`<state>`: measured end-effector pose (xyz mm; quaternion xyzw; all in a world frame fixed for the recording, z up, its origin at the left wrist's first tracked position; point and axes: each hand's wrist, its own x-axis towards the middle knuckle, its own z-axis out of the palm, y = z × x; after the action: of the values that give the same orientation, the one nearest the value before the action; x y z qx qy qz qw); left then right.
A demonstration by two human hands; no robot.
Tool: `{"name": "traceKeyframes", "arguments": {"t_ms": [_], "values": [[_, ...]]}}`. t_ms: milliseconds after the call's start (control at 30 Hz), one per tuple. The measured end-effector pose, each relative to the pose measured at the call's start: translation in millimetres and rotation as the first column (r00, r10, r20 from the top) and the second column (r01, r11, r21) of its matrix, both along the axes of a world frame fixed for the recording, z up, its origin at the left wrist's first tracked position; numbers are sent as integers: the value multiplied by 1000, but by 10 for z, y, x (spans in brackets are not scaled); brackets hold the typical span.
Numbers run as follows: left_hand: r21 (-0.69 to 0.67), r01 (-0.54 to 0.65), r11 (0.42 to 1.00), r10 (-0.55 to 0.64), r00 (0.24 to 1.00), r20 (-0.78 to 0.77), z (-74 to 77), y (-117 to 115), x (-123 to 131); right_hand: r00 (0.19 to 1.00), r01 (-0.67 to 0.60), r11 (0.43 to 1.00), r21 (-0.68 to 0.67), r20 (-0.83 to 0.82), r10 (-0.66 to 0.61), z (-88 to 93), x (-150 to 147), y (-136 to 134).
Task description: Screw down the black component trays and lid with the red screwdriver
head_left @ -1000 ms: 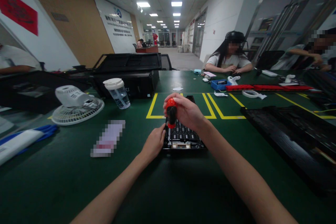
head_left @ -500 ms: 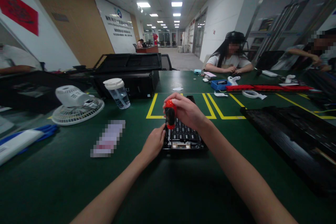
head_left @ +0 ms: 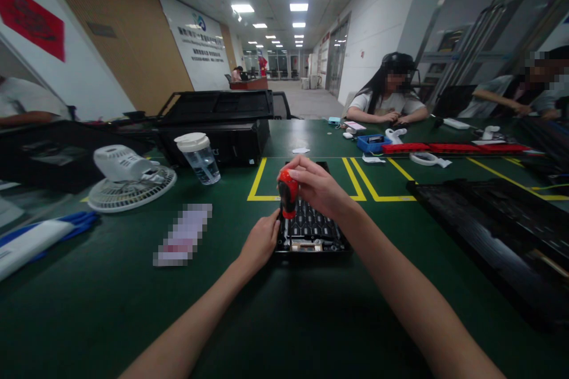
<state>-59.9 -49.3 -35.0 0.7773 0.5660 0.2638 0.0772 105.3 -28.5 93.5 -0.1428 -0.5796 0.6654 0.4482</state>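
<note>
Left-hand grip [head_left: 259, 243] is pressed to the left edge of a black unit [head_left: 313, 227] lined with rows of dark cells, though whether its fingers are closed underneath cannot be told; by the right-hand grip [head_left: 319, 186] a red-and-black screwdriver [head_left: 289, 190] is clasped, its shaft pointed down at the unit's near end. Across the green worktop [head_left: 98, 314], from the left, are set a white fan [head_left: 121, 163], a lidded clear cup [head_left: 198, 157], a black case [head_left: 242, 143] behind it, a blue tray [head_left: 371, 147] and a long black panel [head_left: 471, 243]. At the middle, the near line of a yellow-taped rectangle [head_left: 265, 198] is crossed by the unit. Beyond, the room is bounded by a slatted wood wall [head_left: 102, 3] on the left and a white wall [head_left: 377, 18] on the right. Dark characters are borne by a red hanging [head_left: 33, 18]; on a white sign [head_left: 195, 41], blurred Chinese lettering is printed under a blue-green logo [head_left: 199, 21]. Pale letters on the black case cannot be made out.
</note>
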Motion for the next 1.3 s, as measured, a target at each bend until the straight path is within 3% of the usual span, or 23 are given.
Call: {"name": "traceKeyframes", "arguments": {"t_ms": [367,1300], "values": [[-11,13,1000,-12,1000,10,3,-4,10,1000,-13,995,97,6,13,53,9,-28],[-11,19,1000,-18,1000,22,-10,9,4,969,195,935,298,92,-231,95,4,-39]]}}
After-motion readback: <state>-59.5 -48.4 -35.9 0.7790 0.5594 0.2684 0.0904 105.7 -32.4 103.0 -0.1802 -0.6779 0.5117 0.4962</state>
